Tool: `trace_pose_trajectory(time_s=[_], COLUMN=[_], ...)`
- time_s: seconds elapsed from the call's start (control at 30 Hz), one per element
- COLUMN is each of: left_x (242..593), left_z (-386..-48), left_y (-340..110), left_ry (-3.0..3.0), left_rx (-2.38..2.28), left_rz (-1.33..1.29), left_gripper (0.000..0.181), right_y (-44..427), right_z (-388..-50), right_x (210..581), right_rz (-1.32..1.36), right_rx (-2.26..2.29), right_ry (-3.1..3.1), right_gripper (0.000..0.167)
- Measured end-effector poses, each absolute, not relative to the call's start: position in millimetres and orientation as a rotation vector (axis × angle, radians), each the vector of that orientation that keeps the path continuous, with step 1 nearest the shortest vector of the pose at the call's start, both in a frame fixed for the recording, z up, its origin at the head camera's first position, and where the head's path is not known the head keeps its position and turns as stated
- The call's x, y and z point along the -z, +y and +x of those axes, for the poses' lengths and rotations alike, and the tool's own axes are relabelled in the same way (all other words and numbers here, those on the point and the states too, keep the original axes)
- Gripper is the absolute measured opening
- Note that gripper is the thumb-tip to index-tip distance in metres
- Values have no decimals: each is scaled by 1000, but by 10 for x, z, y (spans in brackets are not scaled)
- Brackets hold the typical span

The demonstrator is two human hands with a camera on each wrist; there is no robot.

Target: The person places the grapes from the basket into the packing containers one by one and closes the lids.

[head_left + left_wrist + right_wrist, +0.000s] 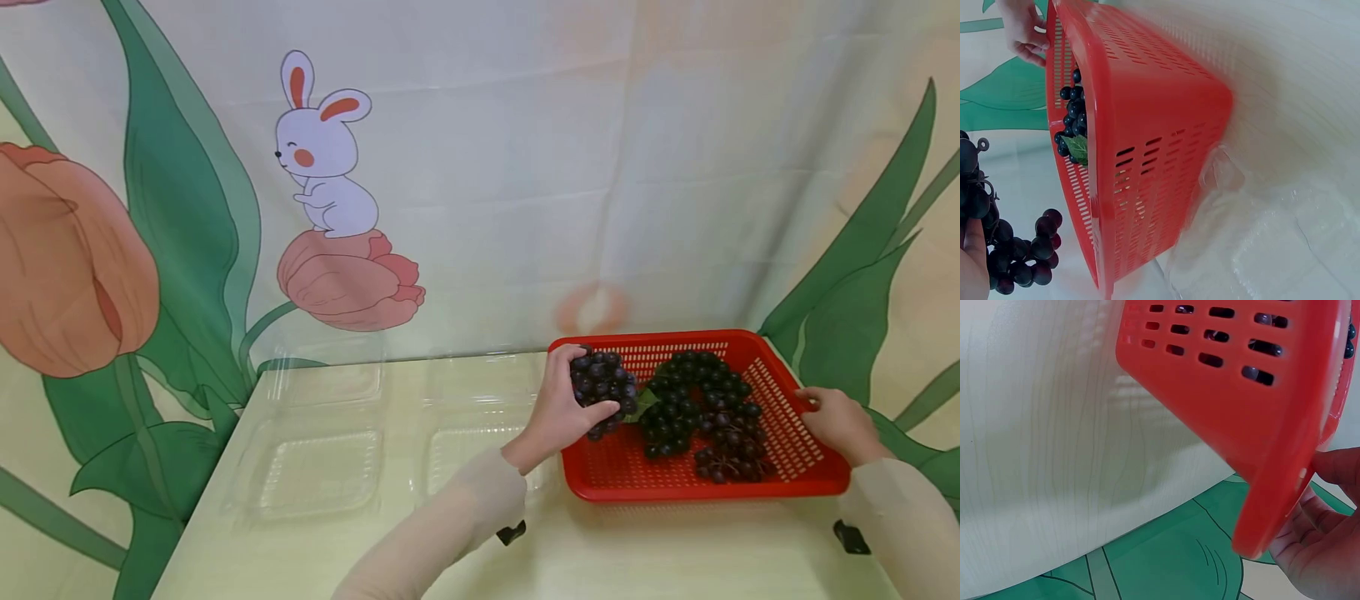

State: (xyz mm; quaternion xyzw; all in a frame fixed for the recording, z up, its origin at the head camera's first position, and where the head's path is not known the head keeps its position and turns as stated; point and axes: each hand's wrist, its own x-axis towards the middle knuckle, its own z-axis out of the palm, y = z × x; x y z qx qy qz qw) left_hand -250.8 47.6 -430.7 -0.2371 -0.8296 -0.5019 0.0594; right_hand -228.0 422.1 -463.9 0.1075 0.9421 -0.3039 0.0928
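Note:
My left hand grips a bunch of dark purple grapes above the left end of a red plastic basket. In the left wrist view, these grapes hang beside the basket's rim. The right hand holds the basket's right rim; in the right wrist view its thumb is over the edge and its fingers are beneath. Inside the basket lie a bunch of blackish-green grapes with a green leaf and a bunch of reddish-purple grapes.
Clear plastic clamshell boxes stand with lids raised on the pale table: one box at left, another box nearer the basket, partly behind my left arm. A printed cloth hangs behind the table.

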Motion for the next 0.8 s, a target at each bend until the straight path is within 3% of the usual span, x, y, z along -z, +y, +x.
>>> trace_pose_trajectory(time_s=[0.8], left_x=[4328], left_z=[-2461], left_y=[-147], left_ry=[-2487], left_rx=[1537], left_rz=[-693], left_gripper=[70], right_y=[4223], right_z=[-2284], right_x=[4626], right_rz=[325], right_rx=[881], right_ry=[2789], right_gripper=[49])
